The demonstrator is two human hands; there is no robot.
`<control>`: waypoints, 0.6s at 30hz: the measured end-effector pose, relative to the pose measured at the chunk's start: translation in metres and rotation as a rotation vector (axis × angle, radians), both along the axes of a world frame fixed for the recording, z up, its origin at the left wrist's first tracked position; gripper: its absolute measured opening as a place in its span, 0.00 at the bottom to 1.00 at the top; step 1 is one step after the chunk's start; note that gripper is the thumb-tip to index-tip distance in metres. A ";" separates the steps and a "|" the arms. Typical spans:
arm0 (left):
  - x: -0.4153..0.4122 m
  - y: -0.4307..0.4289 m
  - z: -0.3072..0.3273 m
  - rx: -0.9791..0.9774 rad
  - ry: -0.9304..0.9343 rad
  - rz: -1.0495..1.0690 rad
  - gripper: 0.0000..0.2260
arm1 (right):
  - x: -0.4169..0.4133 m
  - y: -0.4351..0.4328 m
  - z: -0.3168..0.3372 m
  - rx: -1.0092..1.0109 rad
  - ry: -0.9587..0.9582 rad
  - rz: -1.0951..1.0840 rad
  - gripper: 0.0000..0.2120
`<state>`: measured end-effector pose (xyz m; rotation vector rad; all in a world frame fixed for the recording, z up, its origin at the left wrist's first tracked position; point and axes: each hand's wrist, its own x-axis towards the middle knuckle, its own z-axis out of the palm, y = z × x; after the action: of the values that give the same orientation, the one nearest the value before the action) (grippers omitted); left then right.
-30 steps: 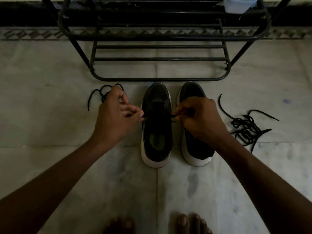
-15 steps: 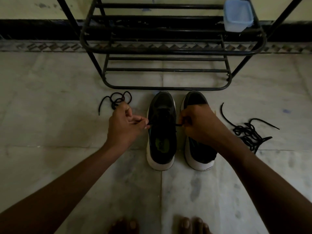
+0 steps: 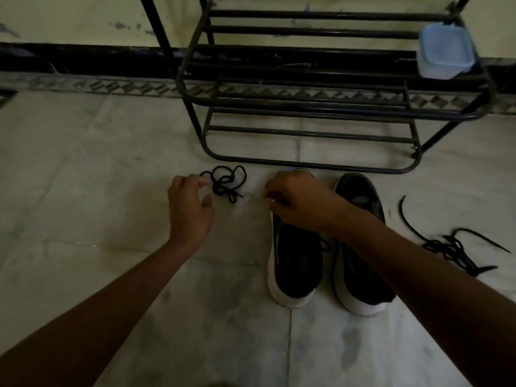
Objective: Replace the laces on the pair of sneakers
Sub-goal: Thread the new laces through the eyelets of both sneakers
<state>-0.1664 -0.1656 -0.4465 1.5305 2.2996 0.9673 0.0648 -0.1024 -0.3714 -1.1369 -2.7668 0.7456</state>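
Reached over left sneaker point(image 3: 293, 263) and right sneaker point(image 3: 360, 188), two side by side on the floor point(image 3: 83, 219)
Hid left sneaker's front under right hand point(image 3: 301, 202), fingers curled, grip unclear; held left hand point(image 3: 190, 213) loose and empty just beside small lace tangle point(image 3: 226, 182). Counted second lace pile point(image 3: 449, 248) right of the pair, one black rack point(image 3: 307, 31), one blue tub point(image 3: 445, 51) on it

Open floor point(image 3: 83, 196) left of and nearer than the small lace tangle point(image 3: 223, 181). Blocked at the far side by the black rack point(image 3: 307, 133), just beyond the sneakers point(image 3: 296, 269). Loose lace pile point(image 3: 452, 248) cluttering the right.
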 end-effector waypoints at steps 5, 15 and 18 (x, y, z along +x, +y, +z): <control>-0.021 0.020 -0.023 -0.286 0.052 0.214 0.11 | -0.033 0.028 -0.024 -0.138 -0.172 0.037 0.15; -0.036 0.022 -0.037 -0.130 -0.018 0.034 0.11 | -0.084 0.050 -0.047 -0.073 -0.149 0.051 0.25; -0.035 0.023 -0.028 -0.163 -0.048 -0.015 0.10 | -0.093 0.052 -0.055 -0.039 -0.099 0.035 0.29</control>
<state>-0.2018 -0.1421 -0.4740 1.4407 2.2688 0.7827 -0.0287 -0.0503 -0.4264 -1.1661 -2.8719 0.7704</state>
